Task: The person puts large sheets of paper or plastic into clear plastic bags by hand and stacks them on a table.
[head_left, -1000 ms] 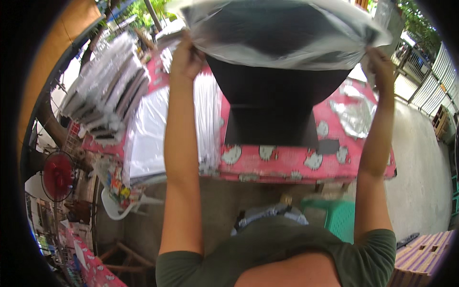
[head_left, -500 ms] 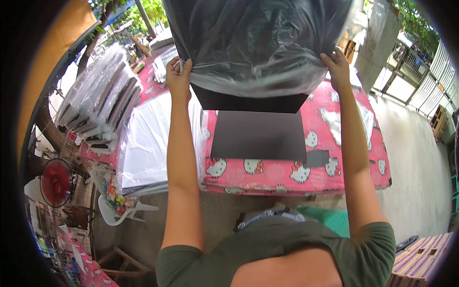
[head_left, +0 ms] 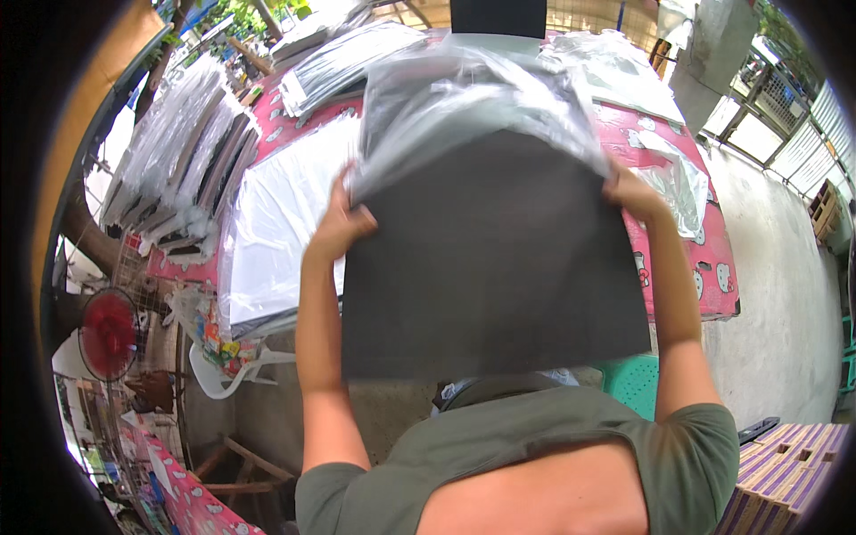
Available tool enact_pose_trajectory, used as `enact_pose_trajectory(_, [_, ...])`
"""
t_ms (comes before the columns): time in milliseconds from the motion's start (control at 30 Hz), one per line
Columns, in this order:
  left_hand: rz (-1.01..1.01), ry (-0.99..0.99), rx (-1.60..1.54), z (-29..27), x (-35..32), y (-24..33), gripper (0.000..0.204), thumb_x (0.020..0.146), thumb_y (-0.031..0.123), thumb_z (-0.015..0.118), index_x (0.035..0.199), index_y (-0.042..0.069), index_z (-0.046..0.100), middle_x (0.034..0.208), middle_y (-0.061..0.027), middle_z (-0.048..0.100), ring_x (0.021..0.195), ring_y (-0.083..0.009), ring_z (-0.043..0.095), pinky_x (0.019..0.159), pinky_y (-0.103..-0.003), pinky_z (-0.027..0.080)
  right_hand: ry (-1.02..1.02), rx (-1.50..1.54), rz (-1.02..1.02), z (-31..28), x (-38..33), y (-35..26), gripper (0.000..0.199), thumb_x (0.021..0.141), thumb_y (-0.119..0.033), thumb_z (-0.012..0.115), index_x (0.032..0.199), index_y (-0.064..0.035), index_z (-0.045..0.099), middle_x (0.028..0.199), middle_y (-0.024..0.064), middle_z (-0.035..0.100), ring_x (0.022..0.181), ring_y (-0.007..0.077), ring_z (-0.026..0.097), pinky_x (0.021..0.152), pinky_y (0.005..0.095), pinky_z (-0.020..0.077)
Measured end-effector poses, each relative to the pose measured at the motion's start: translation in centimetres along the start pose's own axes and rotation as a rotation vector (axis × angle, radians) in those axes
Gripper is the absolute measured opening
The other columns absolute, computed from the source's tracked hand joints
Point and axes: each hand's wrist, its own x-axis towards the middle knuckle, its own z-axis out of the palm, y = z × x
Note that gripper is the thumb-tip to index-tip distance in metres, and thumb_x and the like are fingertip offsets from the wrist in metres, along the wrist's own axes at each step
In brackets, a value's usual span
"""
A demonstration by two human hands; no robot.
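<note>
A large black board (head_left: 495,267) is held up over the table, tilted toward me. Clear plastic wrap (head_left: 473,94), blurred by motion, covers its far part and ends in a curved edge, leaving the near part bare. At the left edge of the board my left hand (head_left: 342,223) is closed on the plastic and the board's side, thumb toward me. My right hand (head_left: 635,193) grips the opposite edge where the plastic ends; some of its fingers are hidden behind the board.
A pink patterned table cover (head_left: 713,267) lies below. White plastic-wrapped sheets (head_left: 281,232) are left of the board, with a stack of wrapped panels (head_left: 174,160) beyond. Loose clear plastic (head_left: 673,183) lies at right. A white chair (head_left: 214,370) and red fan (head_left: 109,334) stand left.
Both hands have come down and nearer to me with the board. Much more bare black surface shows below the plastic edge, and the black sheet on the table is now hidden.
</note>
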Motion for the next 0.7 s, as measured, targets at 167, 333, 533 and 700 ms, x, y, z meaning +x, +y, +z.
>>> enact_pose_trajectory(167, [-0.472,0.336,0.467,2.4,0.3,-5.4,0.048,0.068,0.014,0.061,0.110,0.001,0.042,0.095,-0.0220,0.057,0.081,-0.0298,0.059,0.075,-0.036,0.044,0.319,-0.337,0.047,6.6,0.8,3.1,0.058,0.065,-0.014,0.067,0.118,-0.0076,0.045,0.091,0.0162,0.060,0.083,0.0269,0.058,0.071,0.0364,0.0439])
enact_pose_trajectory(333, [-0.210,0.230,0.794,3.7,-5.5,-9.9,0.032,0.078,0.008,0.040,0.109,0.003,0.043,0.085,-0.0320,0.054,0.084,-0.0458,0.052,0.073,-0.048,0.041,0.460,-0.660,-0.161,8.5,-5.5,9.6,0.038,0.075,-0.007,0.050,0.113,-0.0095,0.049,0.068,0.0233,0.055,0.064,0.0357,0.056,0.054,0.0423,0.0426])
enact_pose_trajectory(533, [-0.432,0.386,0.226,5.5,-22.0,-5.2,0.034,0.086,0.007,0.041,0.119,0.003,0.043,0.104,-0.0196,0.057,0.092,-0.0295,0.057,0.078,-0.033,0.041,0.338,-0.581,-0.165,15.5,-22.8,8.1,0.055,0.067,0.005,0.047,0.119,-0.0116,0.049,0.061,0.0156,0.050,0.053,0.0280,0.051,0.055,0.0372,0.0429])
enact_pose_trajectory(700, [-0.253,0.903,-0.094,9.0,-22.0,-5.3,0.023,0.082,-0.005,0.044,0.096,-0.001,0.061,0.091,-0.0068,0.061,0.084,-0.0122,0.054,0.078,-0.024,0.041,0.404,-0.529,-0.150,21.0,-23.9,4.5,0.048,0.068,0.005,0.053,0.113,-0.0122,0.055,0.066,0.0134,0.049,0.057,0.0248,0.050,0.054,0.0330,0.0411])
